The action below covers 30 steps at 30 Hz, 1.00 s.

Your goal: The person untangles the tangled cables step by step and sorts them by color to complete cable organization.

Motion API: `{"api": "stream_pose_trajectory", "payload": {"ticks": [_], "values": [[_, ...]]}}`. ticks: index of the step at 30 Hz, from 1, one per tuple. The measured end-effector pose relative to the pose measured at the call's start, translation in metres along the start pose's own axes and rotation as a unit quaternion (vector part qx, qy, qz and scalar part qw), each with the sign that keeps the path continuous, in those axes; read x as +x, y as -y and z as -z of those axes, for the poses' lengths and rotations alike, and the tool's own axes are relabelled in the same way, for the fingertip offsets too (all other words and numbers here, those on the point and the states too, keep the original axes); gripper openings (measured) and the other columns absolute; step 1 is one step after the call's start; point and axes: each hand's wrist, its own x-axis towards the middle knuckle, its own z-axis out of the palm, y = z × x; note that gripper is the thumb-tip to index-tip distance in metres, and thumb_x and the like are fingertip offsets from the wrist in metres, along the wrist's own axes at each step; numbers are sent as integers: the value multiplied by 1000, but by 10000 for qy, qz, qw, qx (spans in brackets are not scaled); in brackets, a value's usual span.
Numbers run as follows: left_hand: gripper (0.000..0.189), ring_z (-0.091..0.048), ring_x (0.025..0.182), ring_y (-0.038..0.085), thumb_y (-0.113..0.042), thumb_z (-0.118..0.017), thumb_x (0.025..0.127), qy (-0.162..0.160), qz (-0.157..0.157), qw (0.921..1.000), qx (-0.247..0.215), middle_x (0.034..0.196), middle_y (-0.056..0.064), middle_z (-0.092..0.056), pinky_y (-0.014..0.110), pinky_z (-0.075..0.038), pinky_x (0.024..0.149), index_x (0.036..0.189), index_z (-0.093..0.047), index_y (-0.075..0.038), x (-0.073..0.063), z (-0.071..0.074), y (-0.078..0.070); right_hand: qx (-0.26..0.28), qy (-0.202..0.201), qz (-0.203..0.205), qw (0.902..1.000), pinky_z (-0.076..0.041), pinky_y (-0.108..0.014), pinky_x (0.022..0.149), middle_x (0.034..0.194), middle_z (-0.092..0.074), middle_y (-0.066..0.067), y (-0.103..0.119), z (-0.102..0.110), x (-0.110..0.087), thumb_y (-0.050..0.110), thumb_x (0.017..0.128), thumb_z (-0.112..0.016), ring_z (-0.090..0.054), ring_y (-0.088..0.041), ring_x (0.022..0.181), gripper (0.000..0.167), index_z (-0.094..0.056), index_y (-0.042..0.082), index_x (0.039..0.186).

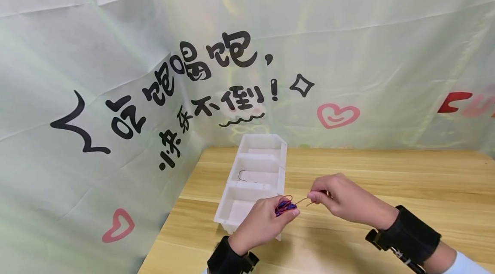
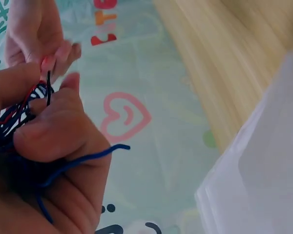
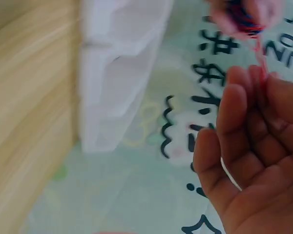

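Note:
My left hand [image 1: 260, 221] grips a small tangled bundle of wires [image 1: 285, 206], dark blue, black and red, in front of the tray. Loose blue and black wire ends poke out between its fingers in the left wrist view. To the right, my right hand [image 1: 336, 194] pinches a red wire [image 3: 260, 53] between thumb and fingertips. That strand runs across the short gap from the bundle, and its tail hangs just below the right fingertips. Part of the bundle is hidden inside the left palm.
A white tray with three compartments [image 1: 228, 192] stands on the wooden table [image 1: 386, 171], just behind my left hand. In its middle compartment lies a thin dark curved wire [image 1: 241, 175]. A printed cloth [image 1: 386, 59] hangs behind the table and on the left.

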Motion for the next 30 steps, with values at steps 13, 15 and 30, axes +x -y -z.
{"api": "stream_pose_trajectory", "payload": {"ticks": [13, 15, 30], "values": [[21, -45, 62, -2, -37, -71, 96, -537, -962, 9790, 1714, 73, -16, -50, 13, -36, 53, 94, -61, -18, 4, -7, -11, -155, 413, -515, 9977, -35, -19, 53, 65, -35, 20, 18, -21, 1, 25, 107, -52, -31, 4, 56, 33, -58, 24, 75], [22, -48, 64, -3, -38, -72, 95, -500, -838, 9823, 1598, 77, -16, -55, 13, -39, 56, 99, -64, -17, 3, -7, -10, -128, 402, -691, 9967, -37, -21, 55, 65, -41, 19, 16, -17, 0, 23, 108, -52, -33, 3, 56, 31, -60, 24, 77], [24, -39, 55, 0, -37, -63, 101, -579, -125, 9976, 364, 66, -13, -44, 18, -32, 51, 88, -61, -18, -29, 16, 25, -811, -2510, -2113, 9412, -21, -32, 46, 57, -31, 1, -27, 61, -49, 20, 110, -44, -25, -11, 46, 27, -64, 6, 99]]}}
